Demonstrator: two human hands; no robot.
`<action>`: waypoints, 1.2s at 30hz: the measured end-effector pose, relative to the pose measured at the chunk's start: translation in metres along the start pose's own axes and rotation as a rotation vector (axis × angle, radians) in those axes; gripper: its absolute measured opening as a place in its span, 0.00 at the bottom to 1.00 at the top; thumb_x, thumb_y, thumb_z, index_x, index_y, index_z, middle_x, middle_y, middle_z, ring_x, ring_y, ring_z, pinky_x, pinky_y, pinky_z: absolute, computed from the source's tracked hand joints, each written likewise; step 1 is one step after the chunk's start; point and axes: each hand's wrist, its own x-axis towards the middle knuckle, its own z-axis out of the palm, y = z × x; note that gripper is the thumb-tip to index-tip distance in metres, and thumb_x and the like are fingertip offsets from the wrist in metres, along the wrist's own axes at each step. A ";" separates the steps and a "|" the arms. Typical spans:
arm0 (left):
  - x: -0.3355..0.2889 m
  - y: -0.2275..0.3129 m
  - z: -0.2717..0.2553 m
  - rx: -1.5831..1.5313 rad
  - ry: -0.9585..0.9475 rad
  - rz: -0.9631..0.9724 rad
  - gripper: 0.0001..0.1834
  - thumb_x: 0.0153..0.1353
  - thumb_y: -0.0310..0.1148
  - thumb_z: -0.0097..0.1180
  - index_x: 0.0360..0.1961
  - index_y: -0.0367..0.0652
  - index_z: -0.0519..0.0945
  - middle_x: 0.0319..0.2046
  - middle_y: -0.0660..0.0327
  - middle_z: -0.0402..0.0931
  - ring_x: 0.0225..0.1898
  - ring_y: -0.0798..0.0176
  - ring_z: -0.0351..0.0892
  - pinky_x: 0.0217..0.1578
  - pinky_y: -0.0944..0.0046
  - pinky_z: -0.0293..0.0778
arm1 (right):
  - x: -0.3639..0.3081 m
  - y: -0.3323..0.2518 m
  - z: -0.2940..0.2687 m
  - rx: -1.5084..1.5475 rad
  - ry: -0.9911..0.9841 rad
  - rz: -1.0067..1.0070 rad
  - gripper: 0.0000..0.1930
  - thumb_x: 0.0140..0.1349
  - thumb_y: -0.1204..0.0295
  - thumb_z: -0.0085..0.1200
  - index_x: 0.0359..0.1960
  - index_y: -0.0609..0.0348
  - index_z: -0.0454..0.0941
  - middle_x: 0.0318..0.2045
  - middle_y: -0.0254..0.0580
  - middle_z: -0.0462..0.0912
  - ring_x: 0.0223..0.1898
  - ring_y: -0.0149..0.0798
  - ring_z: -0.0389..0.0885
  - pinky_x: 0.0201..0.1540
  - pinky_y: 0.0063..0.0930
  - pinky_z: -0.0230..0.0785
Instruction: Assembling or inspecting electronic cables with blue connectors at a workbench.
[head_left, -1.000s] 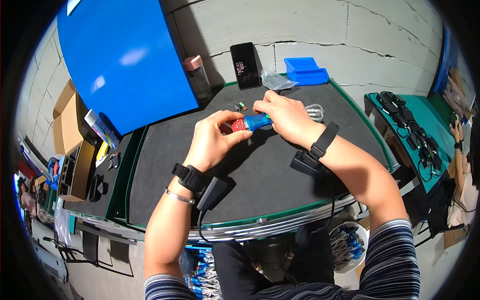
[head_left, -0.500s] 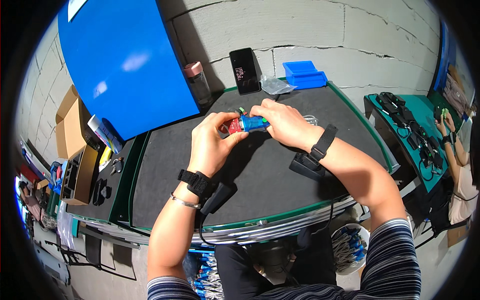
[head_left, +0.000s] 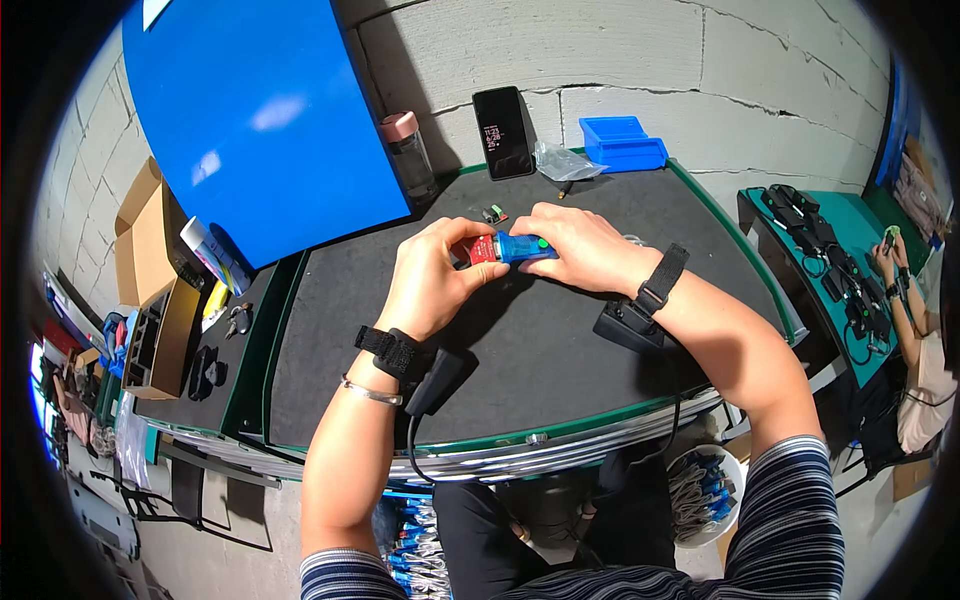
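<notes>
Head view: left hand (head_left: 428,275) pinches red board (head_left: 483,249), right hand (head_left: 590,250) blue connector (head_left: 519,248) — axis crosswise, pointing left.

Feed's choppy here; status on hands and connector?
Left hand pinching red piece; right hand gripping blue connector. Pieces meet end to end. Small green part just beyond.

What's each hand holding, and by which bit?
Left hand holds a red piece by its edges; right hand holds a blue connector by its right end.

Two bare forearms (head_left: 350,450) angle inward from the near side, left hand (head_left: 428,272) and right hand (head_left: 590,252) pinching close together.
</notes>
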 end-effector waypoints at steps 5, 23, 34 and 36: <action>0.001 0.000 -0.003 0.071 -0.072 0.018 0.23 0.44 0.34 0.76 0.43 0.39 0.83 0.35 0.59 0.82 0.38 0.62 0.81 0.44 0.62 0.75 | -0.001 -0.002 -0.003 0.002 -0.060 0.018 0.15 0.58 0.61 0.63 0.44 0.51 0.78 0.38 0.43 0.79 0.43 0.53 0.80 0.42 0.46 0.73; 0.002 0.003 0.005 -0.017 0.048 -0.077 0.24 0.46 0.32 0.75 0.46 0.39 0.83 0.37 0.63 0.84 0.40 0.67 0.81 0.45 0.64 0.76 | 0.002 0.009 0.002 0.017 0.065 -0.014 0.15 0.54 0.68 0.66 0.43 0.50 0.78 0.36 0.42 0.79 0.41 0.53 0.81 0.40 0.46 0.74; 0.004 0.001 0.005 -0.022 0.031 -0.040 0.21 0.48 0.31 0.74 0.44 0.38 0.83 0.35 0.60 0.83 0.39 0.66 0.81 0.45 0.65 0.75 | 0.000 0.010 0.001 0.057 0.050 -0.025 0.14 0.56 0.66 0.65 0.42 0.51 0.79 0.37 0.44 0.81 0.41 0.54 0.80 0.42 0.45 0.74; 0.003 0.009 0.006 0.028 0.077 -0.006 0.21 0.48 0.31 0.74 0.44 0.38 0.83 0.35 0.59 0.83 0.39 0.65 0.81 0.45 0.64 0.75 | 0.001 0.011 -0.001 0.037 0.098 -0.010 0.12 0.56 0.66 0.65 0.41 0.51 0.79 0.36 0.43 0.80 0.41 0.54 0.81 0.41 0.44 0.75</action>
